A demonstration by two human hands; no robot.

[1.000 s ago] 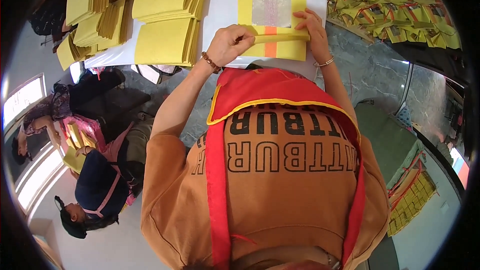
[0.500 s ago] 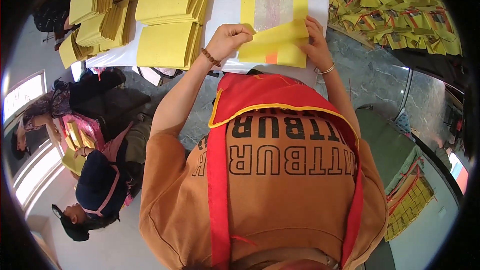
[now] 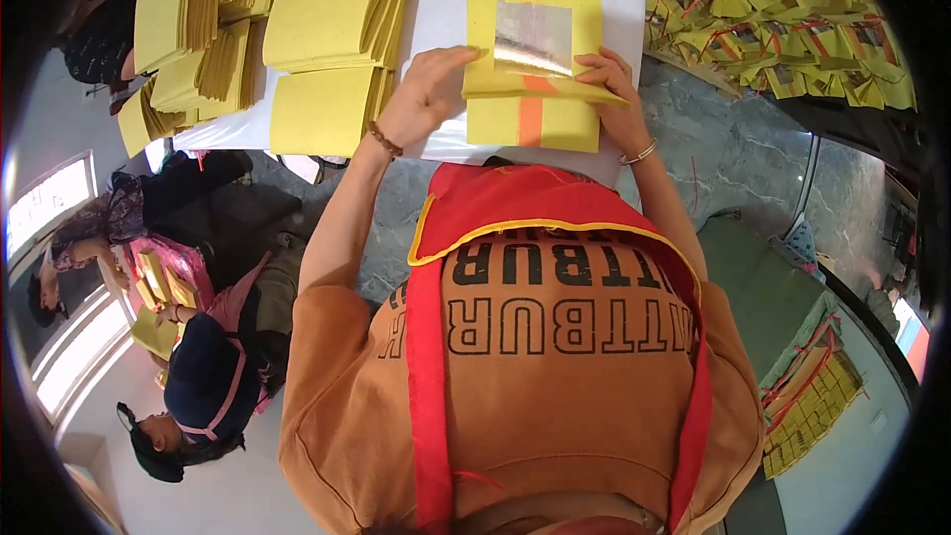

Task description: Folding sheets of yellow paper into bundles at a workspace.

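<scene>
On the white table, a yellow paper sheet (image 3: 482, 0) lies in front of me, with a silver foil square (image 3: 535, 25) and an orange strip (image 3: 531, 124) on it. A yellow flap (image 3: 540, 92) is raised across its lower half and seems nearly edge-on. My left hand (image 3: 426, 94) is beside the sheet, fingers stretched toward its left edge, fingertips touching it; it is not gripping the flap. My right hand (image 3: 616, 89) is at the right edge, its fingers over the paper and the flap's right end between them and the thumb. Part of that thumb is hidden.
Stacks of folded yellow paper (image 3: 327, 25) stand left of the sheet on the white table (image 3: 436, 25). At the right hang many yellow papers with red strings (image 3: 773, 40). A co-worker (image 3: 203, 367) sits at lower left near more yellow paper. A green surface (image 3: 758, 287) is at right.
My left hand has let go of the flap and opened out at the sheet's left edge. The flap has come down off the foil, which now shows fully. My right hand stays at the right edge.
</scene>
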